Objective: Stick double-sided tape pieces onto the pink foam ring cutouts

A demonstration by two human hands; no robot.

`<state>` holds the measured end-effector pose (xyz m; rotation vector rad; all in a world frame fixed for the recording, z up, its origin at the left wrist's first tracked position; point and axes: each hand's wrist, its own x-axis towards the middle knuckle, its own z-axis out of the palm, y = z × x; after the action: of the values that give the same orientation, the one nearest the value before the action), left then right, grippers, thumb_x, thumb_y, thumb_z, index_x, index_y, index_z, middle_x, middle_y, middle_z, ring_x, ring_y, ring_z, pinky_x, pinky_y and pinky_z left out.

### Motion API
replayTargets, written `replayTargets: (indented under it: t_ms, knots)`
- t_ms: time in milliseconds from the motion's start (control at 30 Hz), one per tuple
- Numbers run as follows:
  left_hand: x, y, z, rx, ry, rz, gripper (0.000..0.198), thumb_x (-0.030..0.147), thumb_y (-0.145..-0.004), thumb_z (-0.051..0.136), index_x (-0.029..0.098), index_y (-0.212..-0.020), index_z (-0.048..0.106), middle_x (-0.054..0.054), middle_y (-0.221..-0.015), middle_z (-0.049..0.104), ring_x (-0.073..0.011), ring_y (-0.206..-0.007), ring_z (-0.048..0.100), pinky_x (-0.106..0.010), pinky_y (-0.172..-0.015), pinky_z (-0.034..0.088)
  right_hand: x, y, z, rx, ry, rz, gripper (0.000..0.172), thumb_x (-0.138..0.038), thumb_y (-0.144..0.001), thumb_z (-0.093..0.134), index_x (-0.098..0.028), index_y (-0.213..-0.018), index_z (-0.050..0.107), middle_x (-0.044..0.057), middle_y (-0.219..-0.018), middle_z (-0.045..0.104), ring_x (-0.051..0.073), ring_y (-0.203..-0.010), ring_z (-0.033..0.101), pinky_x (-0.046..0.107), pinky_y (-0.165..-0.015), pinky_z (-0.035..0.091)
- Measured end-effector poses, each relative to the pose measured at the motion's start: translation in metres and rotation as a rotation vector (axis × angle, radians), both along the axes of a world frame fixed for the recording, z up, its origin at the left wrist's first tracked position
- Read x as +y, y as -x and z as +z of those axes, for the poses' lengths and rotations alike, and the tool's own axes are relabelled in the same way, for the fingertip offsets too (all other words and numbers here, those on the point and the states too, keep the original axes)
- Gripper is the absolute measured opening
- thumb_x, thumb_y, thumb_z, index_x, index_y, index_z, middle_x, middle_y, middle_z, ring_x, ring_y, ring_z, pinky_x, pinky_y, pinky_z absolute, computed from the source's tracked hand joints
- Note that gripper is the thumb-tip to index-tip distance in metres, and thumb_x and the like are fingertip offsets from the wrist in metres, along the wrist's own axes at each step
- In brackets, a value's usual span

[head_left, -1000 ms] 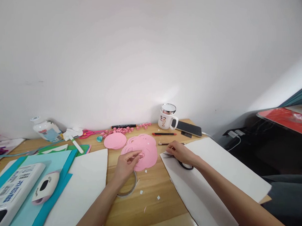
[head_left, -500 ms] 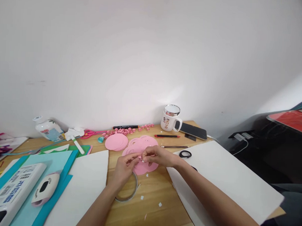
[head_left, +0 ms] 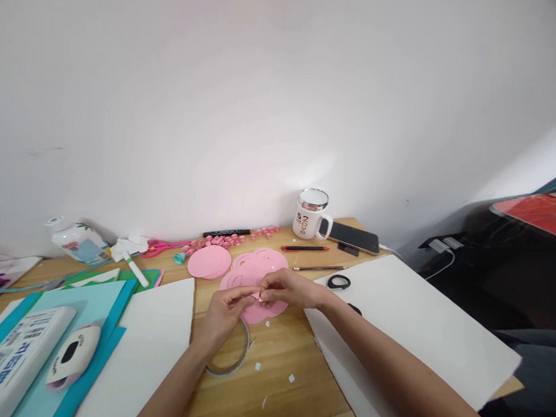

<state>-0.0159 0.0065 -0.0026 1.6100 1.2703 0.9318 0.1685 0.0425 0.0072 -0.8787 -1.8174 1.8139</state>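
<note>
Far left you've got the white bottle [head_left: 80, 243] near the wall, plus that white and lilac gadget [head_left: 74, 354] lying on the blue sheets [head_left: 90, 298]. Then pink scissors [head_left: 162, 248] and a stack of pink discs [head_left: 208, 262]. Your left hand [head_left: 222, 312] is next, tape roll [head_left: 247, 348] just beside its wrist, finger and thumb pinched on a small pink piece [head_left: 256, 296] over the cut pink sheets [head_left: 251, 270]. Your right hand [head_left: 287, 287] pinches it too, so that's 2 narrow grips; the pale bit there is too tiny to make out. Further right stands your mug [head_left: 306, 223], then black-handled scissors [head_left: 347, 283] on the white sheet [head_left: 420, 325].
</note>
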Motion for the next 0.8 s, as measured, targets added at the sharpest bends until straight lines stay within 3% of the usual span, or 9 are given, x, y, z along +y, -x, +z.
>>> replayTargets:
  t_ms: [267,433,533,633,800]
  knots:
    - [-0.001,0.0,-0.002,0.017,-0.008,-0.016,0.022,0.024,-0.073,0.058,0.022,-0.09,0.072,-0.004,-0.087,0.073,-0.0201,-0.078,0.065,-0.029,-0.071,0.051,-0.001,0.0,0.002,-0.053,-0.08,-0.026,0.018,-0.031,-0.071,0.062,-0.013,-0.073,0.061,0.002,-0.068,0.065,0.014,-0.067,0.062,0.025,-0.065,0.048]
    - [-0.001,-0.001,-0.002,-0.008,0.014,0.025,0.02,0.025,-0.072,0.06,0.02,-0.088,0.072,-0.005,-0.088,0.073,-0.0204,-0.079,0.065,-0.029,-0.071,0.051,-0.004,0.009,-0.006,-0.207,-0.301,-0.203,0.007,-0.019,-0.068,0.059,-0.014,-0.063,0.059,0.002,-0.059,0.064,0.012,-0.055,0.057,0.02,-0.051,0.042]
    - [-0.001,-0.001,-0.003,-0.028,-0.003,0.057,0.02,0.025,-0.072,0.06,0.019,-0.087,0.072,-0.006,-0.09,0.072,-0.0207,-0.082,0.065,-0.029,-0.073,0.051,-0.006,0.012,-0.01,-0.183,-0.304,-0.322,0.007,-0.021,-0.067,0.061,-0.015,-0.066,0.058,0.002,-0.06,0.063,0.012,-0.054,0.057,0.02,-0.049,0.042]
    - [-0.001,0.0,-0.005,-0.058,-0.027,0.1,0.021,0.026,-0.072,0.06,0.018,-0.089,0.071,-0.007,-0.094,0.071,-0.021,-0.085,0.065,-0.03,-0.076,0.051,-0.009,0.014,-0.011,-0.082,-0.272,-0.417,0.019,-0.026,-0.065,0.067,-0.015,-0.077,0.058,0.001,-0.063,0.062,0.012,-0.053,0.057,0.021,-0.049,0.043]
    - [-0.001,-0.001,-0.007,-0.111,-0.047,0.154,0.024,0.027,-0.071,0.061,0.017,-0.091,0.07,-0.008,-0.095,0.071,-0.0216,-0.086,0.065,-0.031,-0.077,0.05,-0.018,0.019,-0.011,-0.031,-0.347,-0.477,0.01,-0.023,-0.073,0.057,-0.015,-0.071,0.062,0.0,-0.058,0.059,0.01,-0.05,0.053,0.021,-0.051,0.044]
